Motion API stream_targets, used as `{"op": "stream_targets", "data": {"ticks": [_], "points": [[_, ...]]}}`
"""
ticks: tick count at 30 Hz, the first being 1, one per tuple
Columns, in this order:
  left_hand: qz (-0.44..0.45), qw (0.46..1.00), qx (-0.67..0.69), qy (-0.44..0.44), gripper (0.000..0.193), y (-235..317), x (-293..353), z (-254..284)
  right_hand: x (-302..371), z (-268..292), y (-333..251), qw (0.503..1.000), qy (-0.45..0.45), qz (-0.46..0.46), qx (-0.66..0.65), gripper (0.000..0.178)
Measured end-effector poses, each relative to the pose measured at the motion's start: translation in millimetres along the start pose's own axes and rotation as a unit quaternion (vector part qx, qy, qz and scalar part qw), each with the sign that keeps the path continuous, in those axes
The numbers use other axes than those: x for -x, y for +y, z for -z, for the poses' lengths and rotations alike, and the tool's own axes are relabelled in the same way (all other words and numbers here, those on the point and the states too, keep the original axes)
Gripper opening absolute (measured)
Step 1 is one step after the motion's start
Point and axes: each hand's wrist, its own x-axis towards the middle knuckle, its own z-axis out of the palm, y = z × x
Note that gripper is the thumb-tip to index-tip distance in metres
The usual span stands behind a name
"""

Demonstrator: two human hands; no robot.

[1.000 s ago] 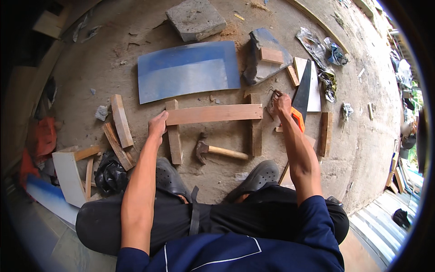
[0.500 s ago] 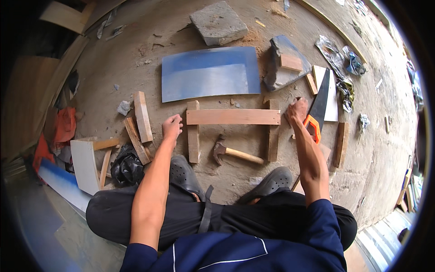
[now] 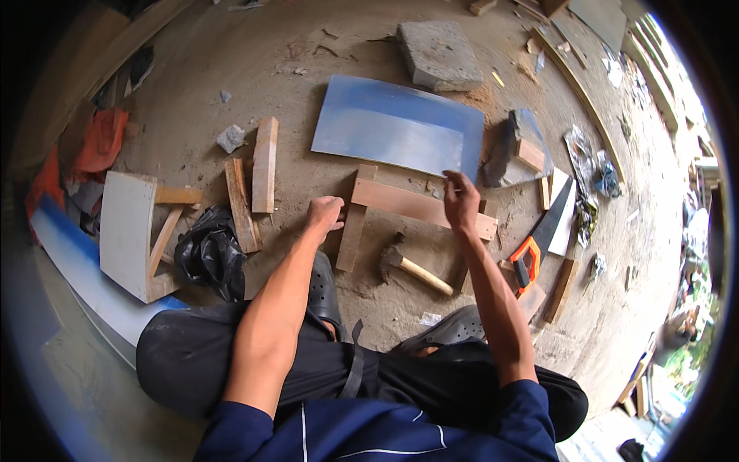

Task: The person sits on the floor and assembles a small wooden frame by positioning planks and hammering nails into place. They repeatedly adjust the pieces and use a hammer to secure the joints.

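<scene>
A reddish plank (image 3: 404,203) lies across two short wooden blocks, forming an H-like frame on the ground. My left hand (image 3: 325,214) is beside the left block (image 3: 355,235), fingers curled; what they hold, if anything, is too small to make out. Above the plank's right part is my right hand (image 3: 462,202), its fingers bent and somewhat apart, with nothing visible in them. It partly hides the plank and the right block (image 3: 488,208). Between the blocks lies a claw hammer (image 3: 419,271) with a wooden handle, touched by neither hand.
A blue-and-silver metal sheet (image 3: 396,127) lies beyond the frame. Further off sits a concrete block (image 3: 440,55). To the right are a dark stone (image 3: 508,158) and an orange-handled handsaw (image 3: 526,262). Wood offcuts (image 3: 265,165) and a black plastic bag (image 3: 212,254) lie left.
My view has turned, so the frame now appears tilted. My right hand has moved left from beyond the frame's right end to over the plank. The left hand stays by the left block.
</scene>
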Motion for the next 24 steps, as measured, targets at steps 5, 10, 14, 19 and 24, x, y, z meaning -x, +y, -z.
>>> {"op": "stream_targets", "data": {"ticks": [5, 10, 14, 19, 24], "points": [[-0.066, 0.995, 0.011, -0.075, 0.058, -2.7, 22.0, 5.9, 21.5, -31.4, -31.0, 0.976, -0.159, 0.113, 0.094, 0.038], [-0.202, 0.953, -0.198, -0.108, 0.073, -6.9, 12.8, 6.6, 31.9, -40.5, -31.2, 0.939, -0.255, 0.162, 0.162, 0.073], [-0.244, 0.947, -0.189, -0.082, 0.07, -25.0, 1.6, 8.1, 34.4, -50.7, -35.0, 0.938, -0.262, 0.156, 0.166, 0.073], [-0.235, 0.946, -0.215, -0.068, 0.068, -29.3, -2.4, 9.7, 33.5, -55.4, -35.1, 0.937, -0.273, 0.142, 0.164, 0.072], [-0.151, 0.958, -0.215, -0.114, 0.062, 4.0, 20.4, 3.0, 32.3, -46.7, -27.5, 0.951, -0.235, 0.148, 0.137, 0.063]]}}
